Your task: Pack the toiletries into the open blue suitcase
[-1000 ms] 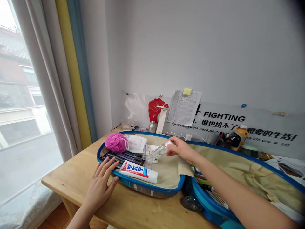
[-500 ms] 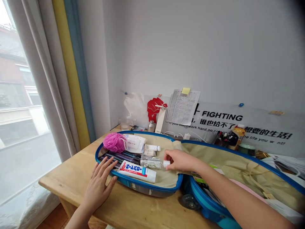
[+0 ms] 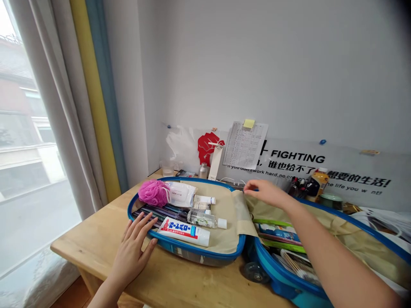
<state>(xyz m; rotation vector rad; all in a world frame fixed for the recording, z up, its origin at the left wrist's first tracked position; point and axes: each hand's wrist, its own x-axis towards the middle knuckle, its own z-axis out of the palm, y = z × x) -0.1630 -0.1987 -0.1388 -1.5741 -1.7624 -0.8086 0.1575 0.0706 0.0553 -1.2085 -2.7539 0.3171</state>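
An open suitcase (image 3: 221, 258) with a blue rim lies on the table. My left hand (image 3: 136, 241) rests open, fingers spread, over its near left rim beside several dark slim sticks (image 3: 167, 211). A toothpaste tube (image 3: 183, 231) lies just right of these fingers. Behind it are a clear bottle with a white cap (image 3: 205, 219), small tubes (image 3: 204, 199), a white wipes pack (image 3: 180, 193) and a pink bath puff (image 3: 153, 193). My right hand (image 3: 261, 191) hovers above the back of the hinge, loosely bent, with nothing visible in it.
The right half of the suitcase holds a green-edged pouch (image 3: 279, 233) and cotton swabs (image 3: 290, 263). Behind stand an orange-topped bottle (image 3: 318, 184), a white folded lamp (image 3: 215, 163) and a small silver bottle (image 3: 203, 170). The wooden table's (image 3: 96, 244) left edge faces the curtain.
My right hand has let go of the clear bottle's cap and moved up and right, toward the hinge. The bottle stays among the toiletries. My left hand has hardly moved.
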